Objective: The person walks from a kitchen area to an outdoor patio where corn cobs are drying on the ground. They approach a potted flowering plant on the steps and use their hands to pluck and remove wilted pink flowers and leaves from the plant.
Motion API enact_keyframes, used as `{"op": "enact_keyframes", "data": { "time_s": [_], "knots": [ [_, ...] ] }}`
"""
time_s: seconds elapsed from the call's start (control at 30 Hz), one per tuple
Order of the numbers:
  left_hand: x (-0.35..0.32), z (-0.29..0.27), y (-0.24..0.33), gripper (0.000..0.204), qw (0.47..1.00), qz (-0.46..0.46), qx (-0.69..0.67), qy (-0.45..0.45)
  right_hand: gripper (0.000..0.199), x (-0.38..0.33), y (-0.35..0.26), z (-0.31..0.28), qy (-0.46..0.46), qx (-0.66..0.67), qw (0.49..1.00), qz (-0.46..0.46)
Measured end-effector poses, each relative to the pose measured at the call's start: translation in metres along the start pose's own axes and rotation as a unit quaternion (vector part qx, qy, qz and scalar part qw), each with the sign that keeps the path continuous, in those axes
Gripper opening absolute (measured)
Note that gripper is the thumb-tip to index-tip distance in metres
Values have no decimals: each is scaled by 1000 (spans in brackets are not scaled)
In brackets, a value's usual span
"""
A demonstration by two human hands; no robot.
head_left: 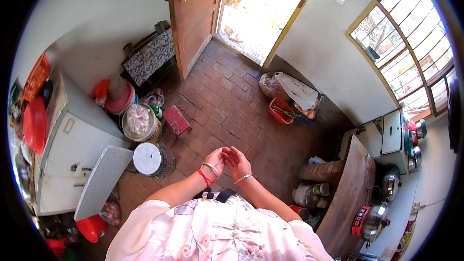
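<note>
"Head view: anything in the hands?"
"Nothing visible. Left hand point(215, 160) and right hand point(238, 166) are loosely cupped side by side, touching, fingers slightly curled."
"Nearest things?"
"On the floor point(217, 108): lidded bucket point(147, 158) at nine o'clock from them, red stool point(177, 120) between ten and eleven."
"Handling?"
"Bucket looks stiff, perhaps heavy if full; grip its rim both sides. Stool seems rigid, light; hold opposite edges."
</note>
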State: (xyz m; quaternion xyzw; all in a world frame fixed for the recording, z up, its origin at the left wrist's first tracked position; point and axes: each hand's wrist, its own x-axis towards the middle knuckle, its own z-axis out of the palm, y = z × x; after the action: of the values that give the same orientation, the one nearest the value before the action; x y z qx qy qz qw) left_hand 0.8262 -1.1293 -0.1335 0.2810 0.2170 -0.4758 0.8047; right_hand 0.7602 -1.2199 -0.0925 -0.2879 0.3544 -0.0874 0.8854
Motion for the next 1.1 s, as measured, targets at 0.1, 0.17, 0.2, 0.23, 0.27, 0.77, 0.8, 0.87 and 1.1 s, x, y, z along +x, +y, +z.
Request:
{"op": "enact_keyframes", "data": {
  "time_s": [0.1,0.17,0.2,0.23,0.27,0.77,0.8,0.87,1.1],
  "knots": [
    [38,38,36,18,999,14,25,17,32,40,-22,21,3,21,999,-29],
    [64,56,49,17,999,-3,21,49,30,64,-40,31,20,21,999,-43],
    [72,61,56,18,998,-7,17,65,30,76,-44,36,31,13,999,-33],
    [81,65,60,18,997,-12,13,73,30,87,-49,37,43,2,999,-24],
    [90,69,65,18,996,-17,8,82,29,100,-54,39,55,-10,998,-13],
    [332,203,192,20,983,56,-33,171,23,377,-228,95,-40,-57,995,72],
    [347,219,202,21,984,71,-39,158,22,395,-245,103,-48,-59,994,73],
    [373,248,223,23,985,103,-57,128,22,426,-280,123,-64,-73,992,74],
    [446,286,311,18,970,157,-128,130,23,533,-329,203,-138,-124,973,138]
  ]
}}
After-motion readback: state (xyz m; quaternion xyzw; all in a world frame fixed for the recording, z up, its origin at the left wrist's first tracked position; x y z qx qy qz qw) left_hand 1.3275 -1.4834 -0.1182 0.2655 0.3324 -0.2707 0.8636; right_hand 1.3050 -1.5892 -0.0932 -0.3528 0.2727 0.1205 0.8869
